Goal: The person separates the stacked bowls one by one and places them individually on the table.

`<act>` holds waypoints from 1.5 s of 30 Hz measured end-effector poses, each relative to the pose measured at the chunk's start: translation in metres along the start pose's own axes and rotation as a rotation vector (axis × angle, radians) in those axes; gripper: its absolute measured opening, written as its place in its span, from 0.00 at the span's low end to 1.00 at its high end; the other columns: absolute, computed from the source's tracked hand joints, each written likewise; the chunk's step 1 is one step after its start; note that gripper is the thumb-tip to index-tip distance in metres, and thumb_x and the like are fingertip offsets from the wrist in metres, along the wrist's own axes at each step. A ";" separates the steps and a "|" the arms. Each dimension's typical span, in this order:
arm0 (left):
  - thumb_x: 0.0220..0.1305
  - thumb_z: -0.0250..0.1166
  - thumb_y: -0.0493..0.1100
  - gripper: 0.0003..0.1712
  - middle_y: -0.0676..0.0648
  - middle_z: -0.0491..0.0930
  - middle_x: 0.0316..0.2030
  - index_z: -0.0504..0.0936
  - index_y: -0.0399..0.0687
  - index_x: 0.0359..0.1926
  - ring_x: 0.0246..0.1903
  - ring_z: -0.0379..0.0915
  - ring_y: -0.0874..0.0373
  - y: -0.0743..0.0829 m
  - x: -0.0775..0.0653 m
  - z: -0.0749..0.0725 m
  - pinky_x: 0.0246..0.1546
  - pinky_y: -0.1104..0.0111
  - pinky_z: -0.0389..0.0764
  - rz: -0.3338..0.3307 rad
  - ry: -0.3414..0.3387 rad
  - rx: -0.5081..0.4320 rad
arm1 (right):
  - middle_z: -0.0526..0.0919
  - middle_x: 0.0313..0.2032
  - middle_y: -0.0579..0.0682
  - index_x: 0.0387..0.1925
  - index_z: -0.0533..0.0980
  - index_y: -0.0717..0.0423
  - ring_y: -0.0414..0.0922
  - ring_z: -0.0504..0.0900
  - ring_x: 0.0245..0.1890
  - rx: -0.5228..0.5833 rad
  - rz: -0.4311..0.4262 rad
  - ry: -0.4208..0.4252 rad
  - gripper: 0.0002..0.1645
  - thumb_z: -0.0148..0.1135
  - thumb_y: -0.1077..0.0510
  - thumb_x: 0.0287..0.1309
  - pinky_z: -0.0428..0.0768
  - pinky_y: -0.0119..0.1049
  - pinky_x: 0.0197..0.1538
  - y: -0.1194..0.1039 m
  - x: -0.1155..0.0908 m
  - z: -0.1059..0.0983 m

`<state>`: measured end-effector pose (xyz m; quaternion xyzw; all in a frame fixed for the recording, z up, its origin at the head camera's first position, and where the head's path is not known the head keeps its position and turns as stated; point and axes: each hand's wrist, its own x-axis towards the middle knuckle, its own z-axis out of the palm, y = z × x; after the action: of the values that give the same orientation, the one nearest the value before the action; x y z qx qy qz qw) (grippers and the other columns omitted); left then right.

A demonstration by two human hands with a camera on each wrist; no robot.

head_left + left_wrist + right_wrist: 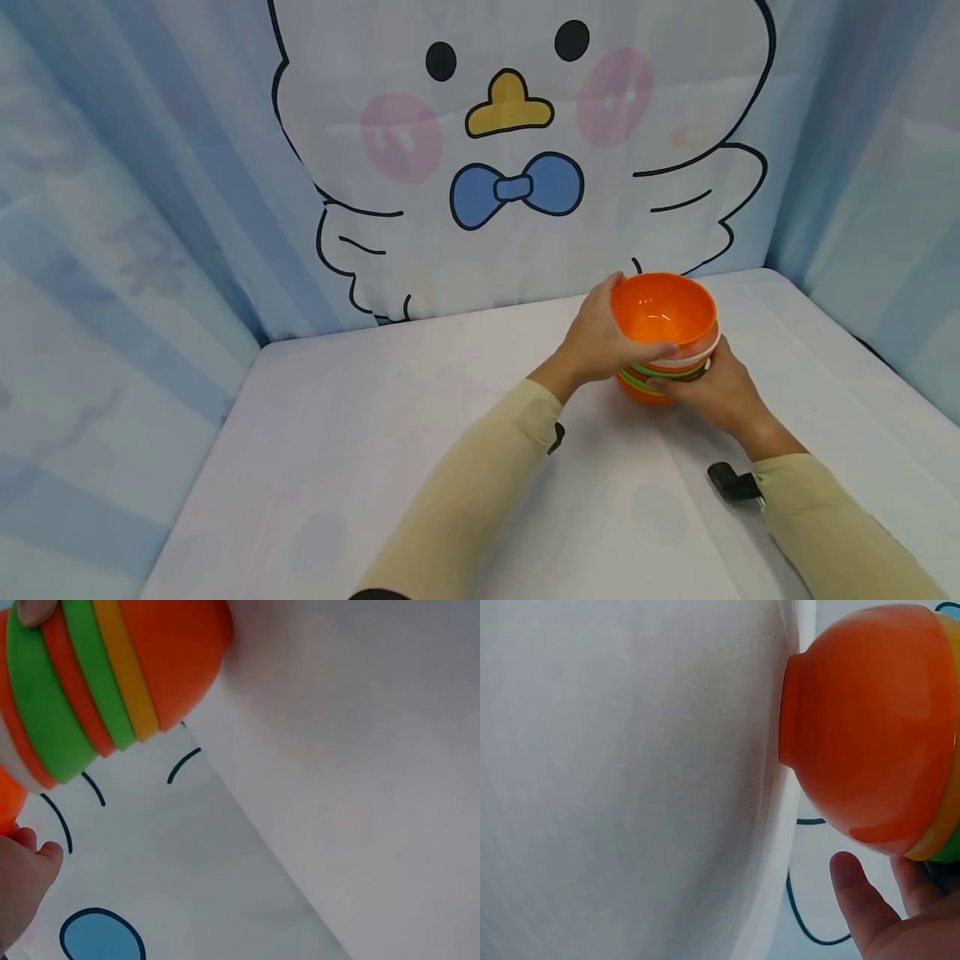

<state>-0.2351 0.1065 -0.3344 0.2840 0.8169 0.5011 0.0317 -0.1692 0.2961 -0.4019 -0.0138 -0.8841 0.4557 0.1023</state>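
A stack of nested bowls (82, 682) in orange, green, yellow and white stands toward the right of the table in the head view. My left hand (596, 337) grips the orange top bowl (663, 304) from the left, thumb across its front. That bowl sits raised and tilted over a white rim. From the right, my right hand (727, 396) holds the lower stack, its thumb laid over the green rims. In the right wrist view, the orange bottom bowl (877, 727) has its base right at the tablecloth, with fingers (855, 889) beside and under its rim.
A white cloth covers the table (375, 467). Behind it hangs a curtain (510, 258) printed with a cartoon face and bow tie, and blue striped curtains (97, 317) close in the sides. A black strap piece (731, 483) shows by the right sleeve.
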 end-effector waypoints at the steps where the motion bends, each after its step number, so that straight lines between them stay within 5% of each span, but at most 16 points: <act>1: 0.49 0.79 0.55 0.61 0.51 0.66 0.67 0.55 0.45 0.77 0.57 0.68 0.60 0.000 -0.001 -0.004 0.48 0.73 0.78 0.003 0.008 -0.015 | 0.61 0.67 0.69 0.76 0.43 0.62 0.67 0.64 0.62 -0.007 -0.001 0.001 0.67 0.78 0.46 0.51 0.66 0.70 0.60 0.000 0.000 0.000; 7: 0.48 0.80 0.52 0.62 0.50 0.64 0.68 0.53 0.43 0.77 0.57 0.69 0.59 0.000 -0.007 -0.028 0.49 0.73 0.78 0.004 0.034 -0.076 | 0.61 0.67 0.69 0.76 0.43 0.62 0.68 0.64 0.61 -0.041 -0.001 0.006 0.67 0.78 0.45 0.51 0.67 0.70 0.59 0.001 0.000 -0.004; 14: 0.48 0.81 0.52 0.64 0.46 0.62 0.70 0.52 0.43 0.78 0.58 0.67 0.54 -0.006 -0.011 -0.054 0.51 0.68 0.78 -0.020 0.082 -0.031 | 0.60 0.67 0.72 0.76 0.43 0.64 0.70 0.63 0.63 -0.036 0.004 -0.001 0.66 0.77 0.48 0.52 0.65 0.71 0.60 -0.002 0.000 -0.001; 26: 0.50 0.79 0.51 0.62 0.45 0.61 0.71 0.50 0.42 0.78 0.61 0.65 0.51 -0.043 -0.020 -0.097 0.54 0.60 0.78 -0.112 0.187 -0.008 | 0.61 0.66 0.73 0.75 0.45 0.67 0.70 0.63 0.63 -0.020 0.021 0.011 0.66 0.78 0.47 0.51 0.64 0.70 0.61 -0.004 0.000 0.000; 45: 0.53 0.78 0.51 0.62 0.42 0.58 0.71 0.48 0.43 0.78 0.64 0.60 0.44 -0.117 -0.047 -0.144 0.58 0.50 0.75 -0.289 0.301 0.047 | 0.62 0.65 0.73 0.74 0.46 0.68 0.70 0.63 0.62 -0.018 0.024 0.003 0.66 0.79 0.47 0.50 0.65 0.70 0.61 -0.001 -0.001 0.001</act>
<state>-0.2944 -0.0718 -0.3716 0.0864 0.8561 0.5088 -0.0257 -0.1680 0.2944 -0.4017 -0.0260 -0.8878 0.4488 0.0982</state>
